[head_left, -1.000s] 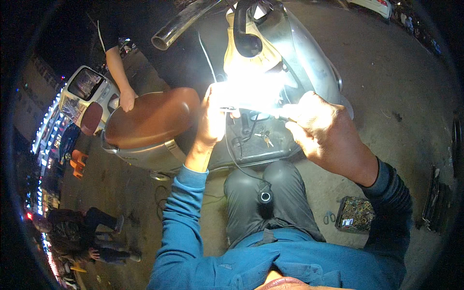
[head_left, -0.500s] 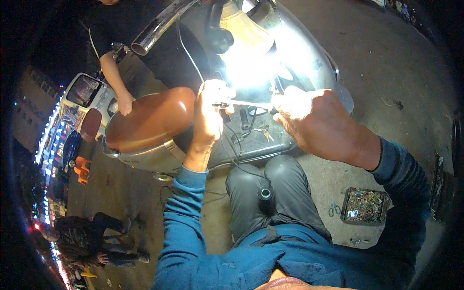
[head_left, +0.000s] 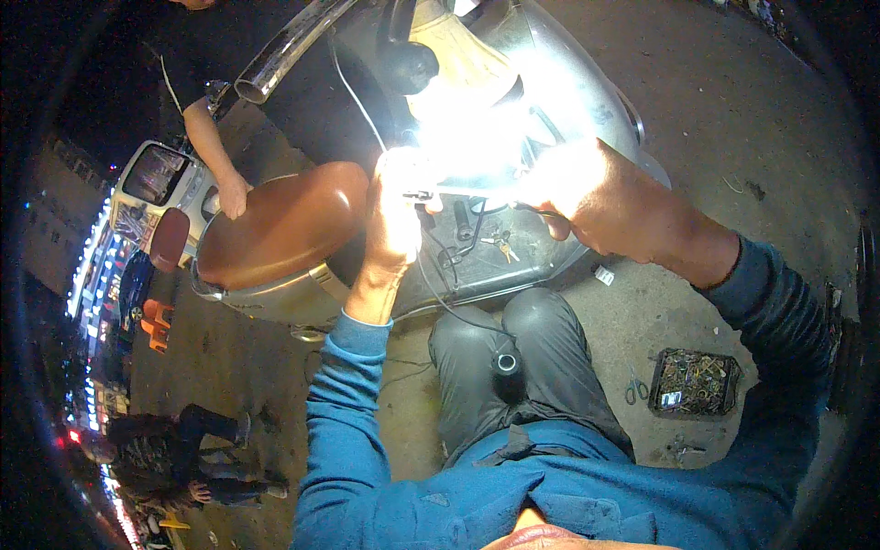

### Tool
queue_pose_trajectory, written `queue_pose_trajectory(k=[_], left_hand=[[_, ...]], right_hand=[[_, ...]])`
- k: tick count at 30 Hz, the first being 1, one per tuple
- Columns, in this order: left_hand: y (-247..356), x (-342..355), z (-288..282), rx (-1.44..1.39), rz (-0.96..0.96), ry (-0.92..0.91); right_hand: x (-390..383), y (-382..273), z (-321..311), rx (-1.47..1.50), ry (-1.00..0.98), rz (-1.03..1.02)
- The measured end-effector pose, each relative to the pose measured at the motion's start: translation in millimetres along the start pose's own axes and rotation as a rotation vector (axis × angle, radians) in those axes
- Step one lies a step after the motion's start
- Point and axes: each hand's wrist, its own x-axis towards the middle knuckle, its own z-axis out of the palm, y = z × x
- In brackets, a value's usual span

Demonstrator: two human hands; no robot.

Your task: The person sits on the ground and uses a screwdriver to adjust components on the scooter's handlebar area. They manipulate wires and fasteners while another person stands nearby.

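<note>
- head view, looking down: both hands are up in the middle of the frame, right in a really bright light glare, working at the front floor area of a grey scooter [head_left: 587, 119].
- what's changed over the last second: the hands slide upward and a bit left in the picture, and the scooter now fills more of the top. the right hand looks bigger and closer than before. my read is the person leans in tighter on the same spot, so the fiddly bit is still going on, not wrapping up.
- left hand [head_left: 396, 215]: closed up around something small at the glare's edge, fingers curled. can't tell exactly what's pinched, it's washed out.
- right hand [head_left: 600, 202]: fist-ish grip, closed on a thin dark tool [head_left: 536, 212] whose shaft pokes left out of the fist toward the left hand.
- a black wire [head_left: 440, 293] hangs from just under the left hand and runs down toward the person's knee, so it sits below and between the two grips.
- a bunch of keys [head_left: 500, 243] lies on the scooter floor just under the hands, not touched.
- also around: brown seat [head_left: 280, 229] centre-left with another person's hand [head_left: 234, 194] on it, and a tray of small parts [head_left: 694, 382] on the ground at lower right with scissors [head_left: 635, 389] beside it.
</note>
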Motion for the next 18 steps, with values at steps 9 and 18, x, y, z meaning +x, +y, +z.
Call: queue_pose_trajectory(k=[9,18], left_hand=[[7.5,3.7,3.3,-0.017,-0.103,0.089],[-5.0,1.4,-0.9,-0.009,-0.051,0.102]], right_hand=[[2.4,-31.5,-7.7,-0.238,-0.075,0.098],[7.0,-28.7,-4.1,-0.391,-0.277,-0.027]])
